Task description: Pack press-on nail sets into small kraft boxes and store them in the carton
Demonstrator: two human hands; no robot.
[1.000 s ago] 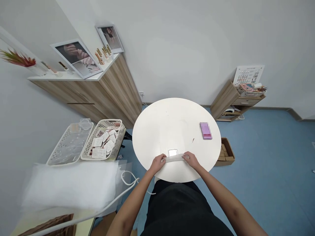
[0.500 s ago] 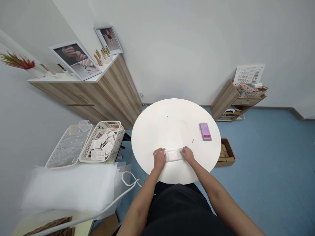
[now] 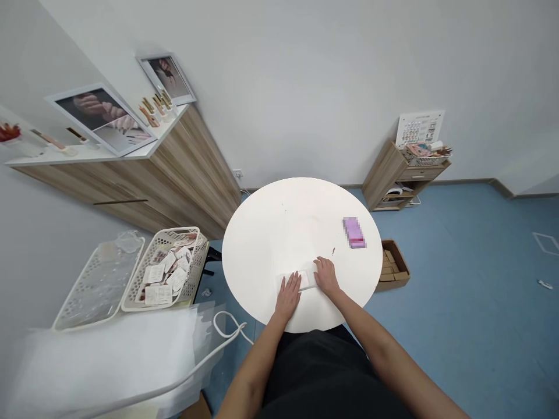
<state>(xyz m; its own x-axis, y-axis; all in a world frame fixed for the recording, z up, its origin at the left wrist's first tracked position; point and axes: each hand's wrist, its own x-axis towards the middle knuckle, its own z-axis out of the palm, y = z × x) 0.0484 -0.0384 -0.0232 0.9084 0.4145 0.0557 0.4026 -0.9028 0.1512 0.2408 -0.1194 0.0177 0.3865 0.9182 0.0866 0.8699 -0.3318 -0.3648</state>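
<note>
A small flat white packet (image 3: 310,280), translucent at its ends, lies near the front edge of the round white table (image 3: 262,233). Over its left part my left hand (image 3: 288,297) rests flat, fingers stretched and slightly apart, hiding some of it. My right hand (image 3: 325,274) touches the right end, fingers bent and thumb apart from them. Farther right on the tabletop is a purple item (image 3: 354,233), blurred by pixelation. A small dark mark (image 3: 333,251) shows between that item and my right hand.
Two white baskets stand at the left, one with cards (image 3: 159,294), one with clear plastic packaging (image 3: 94,285). White sheets (image 3: 109,349) and a white cable (image 3: 213,349) are nearer me. An open cardboard box (image 3: 395,285) sits right of the table, below a small cabinet (image 3: 384,174).
My left hand has moved from gripping the packet's left end to lying flat over it. My right hand's fingers have loosened from a pinch and spread. The view has shifted slightly.
</note>
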